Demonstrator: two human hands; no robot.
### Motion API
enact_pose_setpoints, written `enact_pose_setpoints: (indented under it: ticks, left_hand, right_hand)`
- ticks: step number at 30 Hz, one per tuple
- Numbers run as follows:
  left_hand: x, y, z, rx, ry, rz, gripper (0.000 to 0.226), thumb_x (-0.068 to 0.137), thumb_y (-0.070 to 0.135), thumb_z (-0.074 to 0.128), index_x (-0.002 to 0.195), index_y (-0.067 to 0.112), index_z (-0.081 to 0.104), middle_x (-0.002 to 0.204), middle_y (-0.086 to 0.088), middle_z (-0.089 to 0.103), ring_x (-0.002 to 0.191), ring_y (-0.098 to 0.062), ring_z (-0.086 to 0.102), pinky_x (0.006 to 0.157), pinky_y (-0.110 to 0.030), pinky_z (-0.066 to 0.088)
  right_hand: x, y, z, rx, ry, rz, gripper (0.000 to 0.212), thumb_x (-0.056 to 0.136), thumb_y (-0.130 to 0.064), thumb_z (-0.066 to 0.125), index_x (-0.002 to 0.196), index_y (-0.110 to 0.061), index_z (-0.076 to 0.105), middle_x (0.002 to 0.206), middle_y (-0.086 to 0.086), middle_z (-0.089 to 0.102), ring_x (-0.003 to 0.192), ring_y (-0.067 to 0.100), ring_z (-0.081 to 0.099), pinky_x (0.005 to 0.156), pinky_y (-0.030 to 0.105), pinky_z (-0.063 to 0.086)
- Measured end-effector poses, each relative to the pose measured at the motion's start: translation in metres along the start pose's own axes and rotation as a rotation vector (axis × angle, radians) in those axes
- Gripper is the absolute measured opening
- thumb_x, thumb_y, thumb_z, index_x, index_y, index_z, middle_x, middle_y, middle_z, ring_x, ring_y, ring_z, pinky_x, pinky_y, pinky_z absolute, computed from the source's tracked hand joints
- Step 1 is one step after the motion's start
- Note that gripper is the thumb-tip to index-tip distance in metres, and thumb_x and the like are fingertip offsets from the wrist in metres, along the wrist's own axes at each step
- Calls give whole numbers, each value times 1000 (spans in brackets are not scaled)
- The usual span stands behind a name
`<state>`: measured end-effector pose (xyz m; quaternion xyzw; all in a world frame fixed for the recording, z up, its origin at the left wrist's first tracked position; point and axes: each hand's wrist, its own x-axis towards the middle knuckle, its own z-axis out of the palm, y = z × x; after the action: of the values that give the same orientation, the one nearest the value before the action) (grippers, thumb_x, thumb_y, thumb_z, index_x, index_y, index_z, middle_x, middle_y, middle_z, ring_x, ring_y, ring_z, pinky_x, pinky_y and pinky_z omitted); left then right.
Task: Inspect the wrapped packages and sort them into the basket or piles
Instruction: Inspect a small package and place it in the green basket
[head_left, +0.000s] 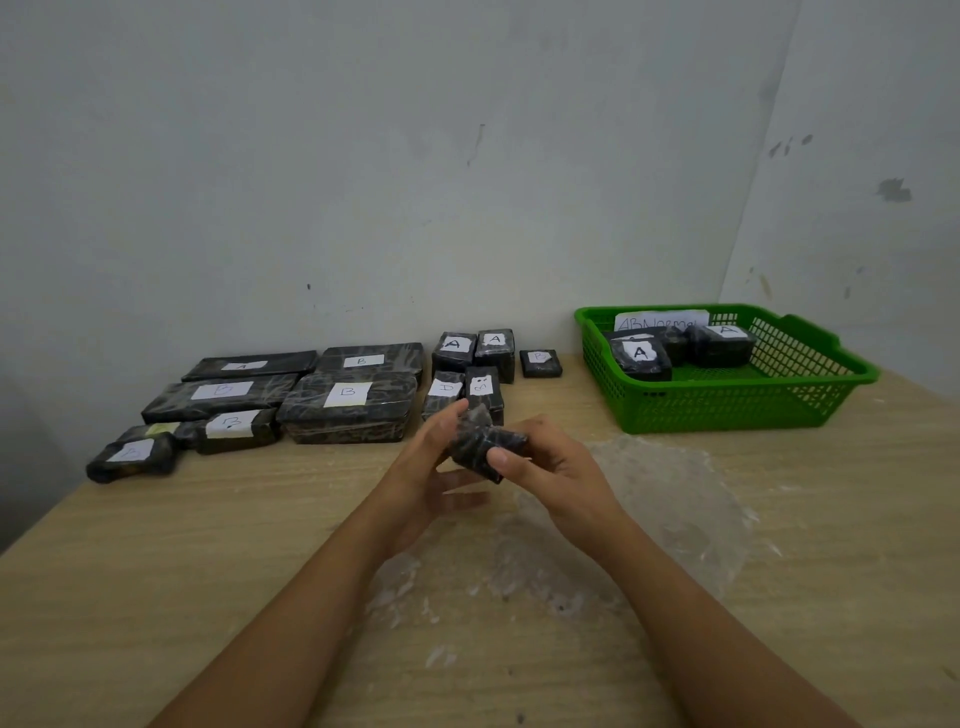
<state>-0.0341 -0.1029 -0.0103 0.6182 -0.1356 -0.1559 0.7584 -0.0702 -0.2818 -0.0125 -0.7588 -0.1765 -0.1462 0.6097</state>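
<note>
Gripping from both sides, the left hand (431, 457) and the right hand (550, 467) hold a small package (480, 447) above the wooden table (156, 571), at the centre of the view. The package is dark, wrapped in crinkled clear film, tilted, with no label visible on the faces shown. At 10 o'clock, labelled dark packages (291, 395) are laid in rows. At 2 o'clock, a green basket (727, 405) is seen containing further wrapped packages.

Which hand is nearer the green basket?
Right. The right hand is nearer the green basket, down-left of it; the left hand is further left.
</note>
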Motion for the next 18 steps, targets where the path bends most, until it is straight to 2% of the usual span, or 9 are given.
enact_pose_setpoints:
  ticks: [2,5,7,11,15,18]
  left_hand:
    - [-1,3,1,-36,34,-23,89,67,77,73,140,28,57,133,-10,68,112,-33,72,89,-46,61]
    - [2,5,1,-63,112,-53,64,90,58,62,132,11,64,125,-17,71,113,-35,71,89,-46,61]
    - [4,4,-1,-103,174,-85,57,93,52,61,127,7,68,121,-18,73,113,-35,71,92,-47,60]
    - [6,5,-5,-113,239,-73,51,94,42,65,126,3,67,120,-19,73,114,-35,70,85,-39,61]
    - [4,7,-5,-88,228,-41,46,92,39,68,122,5,69,112,-17,74,94,-26,74,70,-34,59]
    - [2,7,-2,-11,175,2,45,86,38,71,123,12,70,116,-15,74,99,-27,74,77,-36,58]
  right_hand:
    - [-1,2,-1,30,-24,-9,22,80,-51,73,100,-40,74,103,4,61,95,6,64,85,18,50]
    - [-4,5,-4,134,-85,-3,29,80,-28,82,109,-25,80,115,5,62,110,14,66,94,33,57]
    - [-5,7,-6,154,-135,17,31,79,-16,83,109,-17,80,120,5,61,116,15,64,96,34,57]
    - [-4,11,-8,106,-190,24,32,76,-16,84,108,-20,80,122,-5,60,122,15,61,102,35,54]
    - [-4,7,-9,166,-175,90,28,79,-20,82,106,-23,76,128,-8,60,112,13,66,88,32,58]
    - [-1,3,-6,213,-78,186,29,88,-31,77,115,-24,68,127,0,65,102,17,72,76,30,59]
